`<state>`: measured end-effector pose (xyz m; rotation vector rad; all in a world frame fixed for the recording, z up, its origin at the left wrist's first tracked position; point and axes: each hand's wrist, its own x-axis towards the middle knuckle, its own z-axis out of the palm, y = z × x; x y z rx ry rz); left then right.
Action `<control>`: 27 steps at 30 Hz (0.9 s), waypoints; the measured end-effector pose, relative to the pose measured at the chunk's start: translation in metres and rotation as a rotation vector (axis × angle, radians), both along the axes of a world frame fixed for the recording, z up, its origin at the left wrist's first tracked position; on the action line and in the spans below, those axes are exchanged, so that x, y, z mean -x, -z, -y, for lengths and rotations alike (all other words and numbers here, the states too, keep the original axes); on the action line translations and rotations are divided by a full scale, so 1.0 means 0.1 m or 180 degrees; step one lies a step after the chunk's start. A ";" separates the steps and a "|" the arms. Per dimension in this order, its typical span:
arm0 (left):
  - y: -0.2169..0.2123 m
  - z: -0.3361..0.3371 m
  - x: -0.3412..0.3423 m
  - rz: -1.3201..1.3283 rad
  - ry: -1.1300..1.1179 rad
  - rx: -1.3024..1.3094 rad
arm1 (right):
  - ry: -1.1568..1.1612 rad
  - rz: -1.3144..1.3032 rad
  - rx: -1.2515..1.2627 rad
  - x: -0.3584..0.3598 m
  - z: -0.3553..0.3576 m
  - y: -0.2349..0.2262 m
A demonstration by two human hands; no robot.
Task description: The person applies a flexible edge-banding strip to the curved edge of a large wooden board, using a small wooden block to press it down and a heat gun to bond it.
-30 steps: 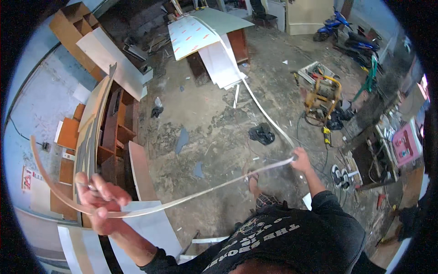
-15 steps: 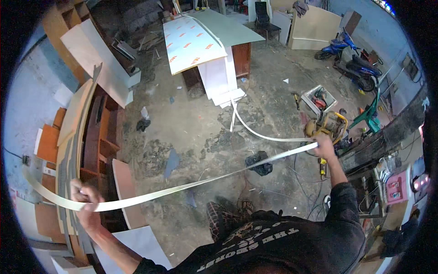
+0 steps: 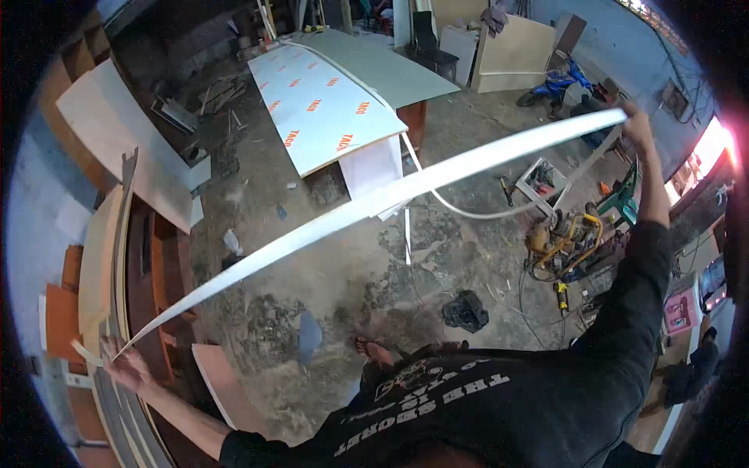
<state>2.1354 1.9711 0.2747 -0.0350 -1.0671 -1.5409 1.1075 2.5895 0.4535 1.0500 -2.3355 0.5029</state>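
A long, flexible white edging strip (image 3: pixel 425 181) stretches across in front of me, rising from lower left to upper right. Its right part is gripped by my right hand (image 3: pixel 638 131), raised with the arm stretched out. From there a further length hangs down and curves back over the floor toward the table. My left hand (image 3: pixel 129 368), low at the left, has its fingers around the strip near its other end. A short tail of the strip sticks out past those fingers. Beyond the strip stands a table with a white-filmed board (image 3: pixel 320 101) on it.
Leaning boards (image 3: pixel 109 265) and brown cabinet frames line the left wall. At the right on the floor are a yellow-framed machine (image 3: pixel 573 242), a tool box (image 3: pixel 540 181), a yellow drill (image 3: pixel 561 296) and cables. A black plastic bag (image 3: pixel 466 311) lies near my feet; a blue motorcycle (image 3: pixel 558 82) stands farther back.
My right hand has risen up and outward, lifting the strip's right part. My left hand has moved slightly left and down, nearer the strip's end. The strip now slants steeply and is stretched straighter.
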 end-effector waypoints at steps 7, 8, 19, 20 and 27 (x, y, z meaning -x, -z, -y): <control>0.66 1.95 0.13 -0.0777 0.0686 -0.0734 | -0.0267 -0.0020 0.0524 0.12 0.98 -1.86; 0.81 2.14 0.24 -0.0369 -0.0129 -0.1003 | -0.0024 0.0186 0.0454 0.11 1.09 -1.97; 2.76 3.32 1.72 0.0190 -0.0493 -0.2351 | 0.0865 0.0020 0.0133 -0.13 2.49 -1.69; 2.92 3.40 1.91 0.0087 -0.0431 -0.2466 | 0.0991 0.0023 0.0093 -0.16 2.58 -1.68; 3.64 3.76 3.74 0.0200 -0.0134 -0.3047 | 0.1568 -0.0085 -0.0075 -0.33 3.35 -1.76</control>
